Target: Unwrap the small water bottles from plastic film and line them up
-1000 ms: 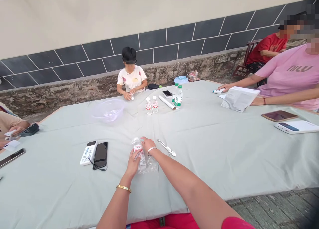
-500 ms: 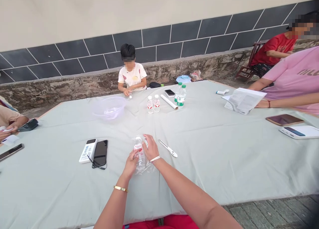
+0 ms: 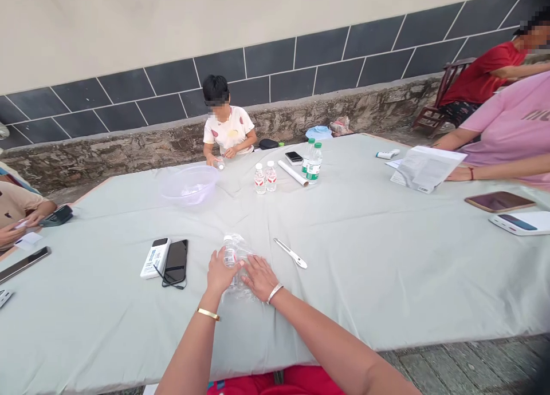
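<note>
My left hand [image 3: 220, 273] is wrapped round a small clear plastic bottle [image 3: 230, 256] with a white cap and a red-and-white label. The bottle lies on the cloth, cap pointing away from me. Beside it my right hand [image 3: 260, 277] rests with fingers stretched out, flat on crumpled clear plastic film [image 3: 244, 247]. The film spreads around and under the bottle, and part of it is hidden by my hands. To the right of my right hand lies a white utility knife [image 3: 291, 253].
Left of my hands are a white power bank [image 3: 154, 259] and a black phone [image 3: 175, 262]. Farther off stand two small bottles [image 3: 265, 178], a paper roll [image 3: 293, 173], green-capped bottles [image 3: 313, 165] and a translucent basin [image 3: 189, 186]. People sit around the table [image 3: 365, 280].
My left hand has shifted its grip up round the bottle, which moved slightly left. My right hand has come down from near the cap and flattened onto the film.
</note>
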Tool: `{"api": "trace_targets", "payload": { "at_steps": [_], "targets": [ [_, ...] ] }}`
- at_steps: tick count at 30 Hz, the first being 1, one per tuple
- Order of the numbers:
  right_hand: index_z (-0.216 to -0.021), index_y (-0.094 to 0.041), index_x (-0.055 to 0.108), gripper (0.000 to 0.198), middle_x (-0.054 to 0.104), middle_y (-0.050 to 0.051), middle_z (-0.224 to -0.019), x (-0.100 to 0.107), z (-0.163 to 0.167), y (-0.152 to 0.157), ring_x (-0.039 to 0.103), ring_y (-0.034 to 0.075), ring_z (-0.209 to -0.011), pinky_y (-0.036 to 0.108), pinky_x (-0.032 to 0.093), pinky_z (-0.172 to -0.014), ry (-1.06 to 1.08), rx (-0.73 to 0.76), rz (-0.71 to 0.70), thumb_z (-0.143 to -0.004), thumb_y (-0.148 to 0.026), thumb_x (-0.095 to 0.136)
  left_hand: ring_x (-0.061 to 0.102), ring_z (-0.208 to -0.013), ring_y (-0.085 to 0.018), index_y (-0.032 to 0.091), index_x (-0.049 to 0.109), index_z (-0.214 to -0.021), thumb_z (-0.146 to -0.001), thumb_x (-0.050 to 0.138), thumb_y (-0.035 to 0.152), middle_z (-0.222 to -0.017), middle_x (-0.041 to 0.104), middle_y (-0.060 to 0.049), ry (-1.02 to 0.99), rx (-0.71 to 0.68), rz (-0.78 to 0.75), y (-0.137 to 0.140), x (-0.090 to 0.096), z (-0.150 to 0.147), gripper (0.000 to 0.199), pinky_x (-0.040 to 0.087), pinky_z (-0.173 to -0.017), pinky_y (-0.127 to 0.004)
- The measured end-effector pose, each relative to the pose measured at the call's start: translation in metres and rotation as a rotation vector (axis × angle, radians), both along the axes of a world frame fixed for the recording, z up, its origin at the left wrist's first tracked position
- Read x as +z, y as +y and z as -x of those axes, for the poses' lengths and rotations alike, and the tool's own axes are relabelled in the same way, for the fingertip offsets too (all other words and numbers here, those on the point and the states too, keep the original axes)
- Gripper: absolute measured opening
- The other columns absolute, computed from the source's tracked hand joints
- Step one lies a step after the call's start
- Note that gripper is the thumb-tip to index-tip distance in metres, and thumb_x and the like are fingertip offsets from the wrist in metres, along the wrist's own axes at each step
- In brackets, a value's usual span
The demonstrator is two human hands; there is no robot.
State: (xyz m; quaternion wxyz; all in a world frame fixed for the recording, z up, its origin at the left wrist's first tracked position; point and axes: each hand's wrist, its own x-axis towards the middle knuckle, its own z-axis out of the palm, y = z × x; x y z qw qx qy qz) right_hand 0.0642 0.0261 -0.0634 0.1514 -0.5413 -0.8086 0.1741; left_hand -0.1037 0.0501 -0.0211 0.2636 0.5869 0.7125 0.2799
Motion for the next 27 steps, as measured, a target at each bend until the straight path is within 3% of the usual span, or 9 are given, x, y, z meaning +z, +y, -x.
{"api": "trace_targets", "payload": {
  "at_steps": [2, 7, 10, 13, 16, 18, 22, 27],
  "targets": [
    [-0.142, -0.023, 0.041, 0.053, 0.035, 0.013, -0.150, 0.000, 0.000, -0.001, 0.026, 0.029, -0.140, 0.050, 0.020, -0.114, -0.006, -0.023, -0.001, -0.094, -0.044, 0.040, 0.042, -0.130, -0.033, 0.020, 0.044, -0.136, -0.063, 0.073, 0.049, -0.139, 0.048, -0.017, 0.046, -0.005, 0.049, 0.000, -0.004, 0.003, 0.084, 0.037, -0.102, -0.041],
    [-0.142, -0.013, 0.040, 0.055, 0.040, 0.015, -0.146, 0.007, -0.007, 0.005, 0.032, 0.024, -0.137, 0.038, 0.024, -0.114, 0.113, -0.135, 0.064, -0.093, -0.037, 0.042, 0.065, -0.095, -0.021, 0.018, 0.048, -0.129, -0.084, 0.046, 0.043, -0.110, 0.066, -0.010, -0.114, 0.137, 0.173, -0.005, -0.010, 0.042, 0.052, 0.048, -0.082, -0.030],
    [-0.143, -0.012, 0.037, 0.055, 0.045, 0.013, -0.142, 0.022, -0.013, 0.017, 0.040, 0.021, -0.132, 0.034, 0.032, -0.109, 0.225, -0.315, 0.140, -0.090, -0.029, 0.043, 0.065, -0.092, -0.021, 0.017, 0.055, -0.119, -0.087, 0.038, 0.039, -0.104, 0.068, -0.010, -0.080, 0.159, 0.185, -0.006, -0.008, 0.051, 0.042, 0.047, -0.079, -0.031],
    [-0.136, -0.011, 0.046, 0.050, 0.052, 0.013, -0.134, 0.043, -0.016, 0.027, 0.047, 0.023, -0.125, 0.033, 0.036, -0.104, 0.238, -0.473, 0.135, -0.086, -0.020, 0.047, 0.065, -0.093, -0.024, 0.017, 0.057, -0.116, -0.086, 0.041, 0.042, -0.101, 0.069, -0.011, -0.039, 0.149, 0.183, -0.006, -0.008, 0.042, 0.042, 0.046, -0.079, -0.033],
    [-0.122, -0.016, 0.058, 0.039, 0.060, 0.011, -0.120, 0.058, -0.004, 0.029, 0.054, 0.022, -0.114, 0.033, 0.039, -0.098, 0.264, -0.397, 0.012, -0.086, -0.016, 0.045, 0.065, -0.092, -0.024, 0.014, 0.053, -0.119, -0.088, 0.038, 0.046, -0.100, 0.069, -0.013, -0.017, 0.140, 0.178, -0.009, -0.010, 0.031, 0.047, 0.047, -0.077, -0.033],
    [-0.123, -0.018, 0.057, 0.038, 0.063, 0.010, -0.113, 0.061, 0.014, 0.027, 0.058, 0.022, -0.105, 0.032, 0.042, -0.092, 0.321, -0.284, 0.084, -0.086, -0.024, 0.049, 0.066, -0.091, -0.024, 0.013, 0.052, -0.120, -0.089, 0.034, 0.048, -0.099, 0.069, -0.013, 0.003, 0.133, 0.170, -0.011, -0.010, 0.026, 0.049, 0.047, -0.076, -0.033],
    [-0.138, -0.019, 0.040, 0.067, 0.060, 0.011, -0.121, 0.051, 0.052, 0.023, 0.058, 0.024, -0.109, 0.033, 0.044, -0.088, 0.404, -0.175, 0.337, -0.078, -0.041, 0.061, 0.066, -0.085, -0.023, 0.017, 0.055, -0.112, -0.092, 0.028, 0.044, -0.092, 0.070, -0.010, 0.072, 0.095, 0.150, -0.014, -0.007, 0.027, 0.043, 0.046, -0.071, -0.031],
    [-0.142, -0.022, 0.037, 0.068, 0.059, 0.012, -0.119, 0.039, 0.074, 0.012, 0.057, 0.026, -0.109, 0.035, 0.043, -0.091, 0.359, -0.142, 0.313, -0.080, -0.039, 0.059, 0.066, -0.084, -0.024, 0.020, 0.061, -0.077, -0.091, 0.030, 0.033, -0.084, 0.071, -0.011, 0.199, 0.064, 0.173, -0.011, 0.003, 0.039, 0.036, 0.043, -0.067, -0.030]
  ]
}}
